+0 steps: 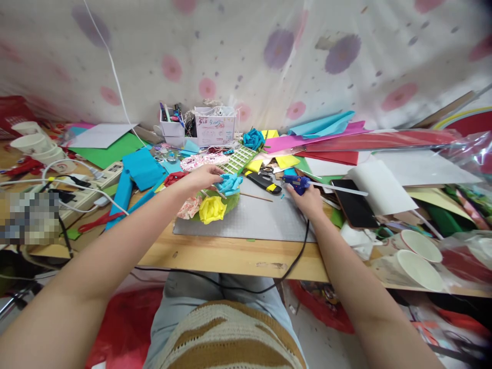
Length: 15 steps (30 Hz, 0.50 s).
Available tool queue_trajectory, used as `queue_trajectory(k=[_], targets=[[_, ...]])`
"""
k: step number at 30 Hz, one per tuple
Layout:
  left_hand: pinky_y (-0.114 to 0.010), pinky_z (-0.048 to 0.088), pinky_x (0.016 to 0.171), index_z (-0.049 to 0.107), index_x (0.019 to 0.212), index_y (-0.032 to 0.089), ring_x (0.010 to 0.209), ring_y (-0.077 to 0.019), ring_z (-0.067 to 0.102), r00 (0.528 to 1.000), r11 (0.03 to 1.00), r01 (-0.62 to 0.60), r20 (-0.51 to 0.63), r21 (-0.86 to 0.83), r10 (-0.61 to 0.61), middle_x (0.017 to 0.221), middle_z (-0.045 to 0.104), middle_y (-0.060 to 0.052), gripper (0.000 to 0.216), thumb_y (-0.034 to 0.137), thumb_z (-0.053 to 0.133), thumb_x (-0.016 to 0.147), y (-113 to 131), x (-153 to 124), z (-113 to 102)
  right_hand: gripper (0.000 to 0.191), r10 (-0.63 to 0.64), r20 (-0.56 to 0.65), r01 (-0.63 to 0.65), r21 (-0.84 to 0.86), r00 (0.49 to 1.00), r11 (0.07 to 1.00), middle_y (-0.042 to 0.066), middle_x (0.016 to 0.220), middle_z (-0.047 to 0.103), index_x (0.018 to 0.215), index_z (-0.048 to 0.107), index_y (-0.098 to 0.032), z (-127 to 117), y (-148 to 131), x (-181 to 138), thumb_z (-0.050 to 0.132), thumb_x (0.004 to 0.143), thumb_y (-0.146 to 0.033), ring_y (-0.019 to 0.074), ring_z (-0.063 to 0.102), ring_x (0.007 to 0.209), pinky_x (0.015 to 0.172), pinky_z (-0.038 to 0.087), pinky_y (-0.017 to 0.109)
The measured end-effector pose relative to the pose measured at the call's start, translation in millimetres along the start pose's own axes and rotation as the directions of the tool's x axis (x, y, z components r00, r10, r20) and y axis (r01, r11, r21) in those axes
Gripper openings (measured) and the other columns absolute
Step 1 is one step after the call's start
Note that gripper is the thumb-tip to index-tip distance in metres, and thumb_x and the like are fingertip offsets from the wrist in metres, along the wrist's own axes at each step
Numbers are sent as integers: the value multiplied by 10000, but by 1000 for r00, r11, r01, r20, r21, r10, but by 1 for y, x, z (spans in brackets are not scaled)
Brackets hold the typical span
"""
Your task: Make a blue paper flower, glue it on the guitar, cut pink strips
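My left hand (203, 177) is closed on a light-blue paper flower (230, 184), held above the left part of a grey board (246, 220). Just below it lie a yellow paper flower (212, 210) and a pale pink one (189, 207) with green paper leaves. My right hand (306, 198) is wrapped round a blue glue gun (296, 182), its nozzle toward the left. A white glue stick (338, 188) sticks out of its back, and a black cord (305, 246) trails down. Between the hands are a black-and-yellow utility knife (263, 182) and a thin brown stick (256, 197).
Behind stand a white pen box (171, 125), a green-and-white grid piece (239, 160) and a dark-blue paper flower (253, 139). A phone (354, 203) and paper cups (418, 269) are at right. Power strips (82, 200), blue paper (143, 168) and red scissors (100, 222) lie at left.
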<state>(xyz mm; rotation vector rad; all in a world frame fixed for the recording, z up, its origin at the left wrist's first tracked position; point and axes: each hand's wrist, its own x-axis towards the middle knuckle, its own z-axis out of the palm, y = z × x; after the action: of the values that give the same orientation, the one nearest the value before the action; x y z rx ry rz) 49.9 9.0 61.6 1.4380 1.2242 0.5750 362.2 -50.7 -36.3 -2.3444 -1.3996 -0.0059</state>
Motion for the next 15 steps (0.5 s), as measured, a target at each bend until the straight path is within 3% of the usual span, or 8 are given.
queue_trajectory(k=[3,6,8,10,13,15], targets=[[-213,427,562,644,776,152,603,-99,560,1000,994,-7,1,107,7,740,649,-20,122,121,664,659,1,0,5,614,-77,-27,71,-168,997,983,243,1013,582,1004,526,-55,-16,3,-17,527,719,-599,359,500,1035,846,374,419],[-196,419,531,645,765,155,597,-104,559,1000,985,-21,10,170,19,710,650,-19,139,117,678,635,-1,5,8,468,-93,123,116,-197,988,973,184,907,605,893,525,-124,-37,-2,-36,557,719,-557,330,548,925,760,401,400],[-192,409,517,649,749,156,584,-105,553,999,982,-36,28,186,31,684,649,-17,140,108,681,621,-3,9,8,406,-139,239,155,-47,961,987,98,790,599,811,501,-178,-47,-15,-43,551,720,-570,259,568,785,685,407,355],[-193,400,512,649,726,153,577,-105,549,998,978,-53,34,201,47,676,650,-16,136,95,683,607,-5,12,9,398,-258,314,193,225,914,955,34,726,570,782,473,-202,-50,-34,-45,537,724,-591,186,544,675,635,400,310],[-193,389,513,641,690,152,585,-109,550,997,969,-81,16,234,80,662,646,-11,137,72,682,586,-8,14,10,404,-421,273,168,633,865,756,4,733,537,792,456,-205,-39,-70,-39,526,725,-597,135,511,653,603,402,269],[-192,393,523,639,685,155,600,-115,552,995,962,-95,25,257,92,658,642,-8,145,63,678,580,-9,14,11,404,-463,252,118,765,850,633,-3,753,524,823,458,-201,-27,-92,-36,544,714,-581,124,503,670,609,412,261]])
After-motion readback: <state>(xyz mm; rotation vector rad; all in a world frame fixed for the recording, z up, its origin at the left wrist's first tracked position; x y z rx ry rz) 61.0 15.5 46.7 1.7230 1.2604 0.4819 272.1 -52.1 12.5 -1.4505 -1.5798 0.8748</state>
